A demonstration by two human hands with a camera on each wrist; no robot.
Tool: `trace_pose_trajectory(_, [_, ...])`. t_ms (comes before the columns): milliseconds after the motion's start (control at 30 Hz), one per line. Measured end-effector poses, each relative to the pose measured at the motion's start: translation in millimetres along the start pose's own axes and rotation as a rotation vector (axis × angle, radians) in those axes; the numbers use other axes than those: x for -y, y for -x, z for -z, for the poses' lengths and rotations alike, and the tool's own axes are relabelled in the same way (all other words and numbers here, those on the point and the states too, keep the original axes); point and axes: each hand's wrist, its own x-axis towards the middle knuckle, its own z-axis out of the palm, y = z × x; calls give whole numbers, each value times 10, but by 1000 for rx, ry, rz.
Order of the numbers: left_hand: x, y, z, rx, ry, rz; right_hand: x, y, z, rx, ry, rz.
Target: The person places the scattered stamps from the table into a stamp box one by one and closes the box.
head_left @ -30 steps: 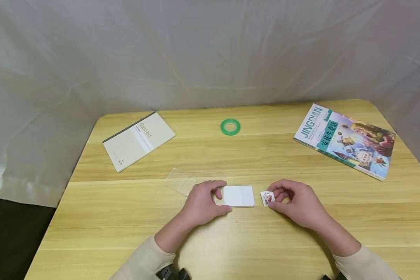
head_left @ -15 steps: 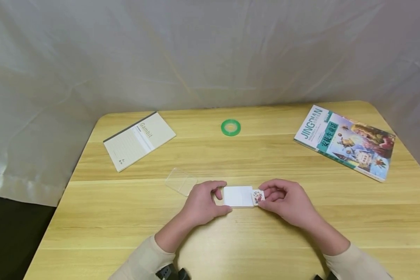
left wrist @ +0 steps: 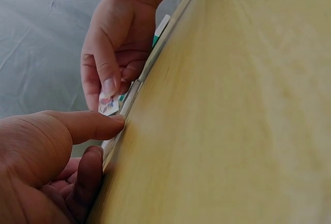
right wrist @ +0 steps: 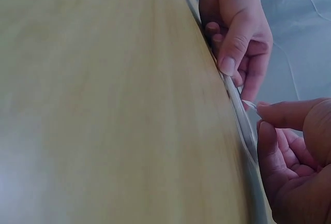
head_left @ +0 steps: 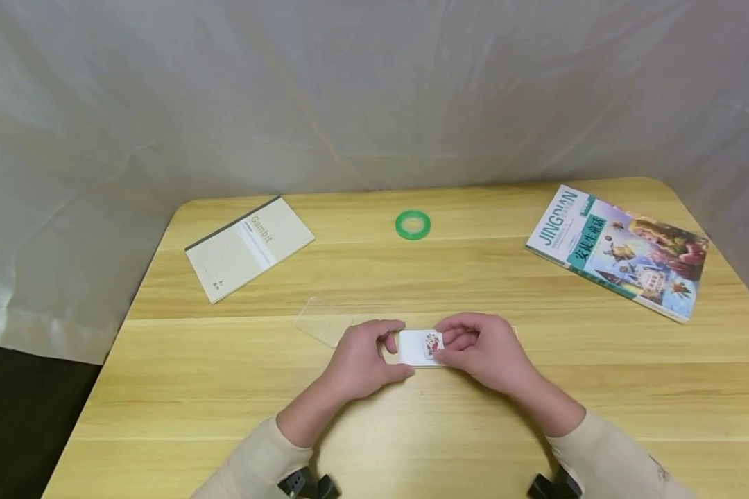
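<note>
In the head view, a flat white rectangular block [head_left: 414, 348] lies on the table. My left hand [head_left: 366, 360] holds it by the left end, thumb on the near edge and index finger on the far edge. Between thumb and fingers, my right hand [head_left: 483, 350] pinches a small white square with a colourful printed picture [head_left: 433, 342]. That square overlaps the right part of the white block, whose right end is hidden behind the right hand. From the left wrist view, the picture square [left wrist: 108, 105] appears tilted, just beyond the left thumb.
A clear plastic rectangular piece [head_left: 324, 323] lies left of the left hand. Farther back are a beige notebook [head_left: 250, 249], a green tape roll [head_left: 412, 225] and a colourful book [head_left: 621, 253]. The wooden table [head_left: 374, 277] meets a grey curtain [head_left: 374, 97] behind.
My right hand has moved left, carrying the picture square from beside the white block to over its right part. The left hand has stayed in place.
</note>
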Motion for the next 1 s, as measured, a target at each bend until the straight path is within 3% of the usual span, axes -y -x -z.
trace_pose_trajectory(633, [9,-10,21,3,-2,-28,76,-86,-160,21,221,46])
trace_pose_trajectory(833, [13,-6,18,11,7,-19,64,-84,-156,16,227,64])
trace_pose_trajectory(1000, [10,-2,23,9,10,-20,46,-75,-146,0,227,134])
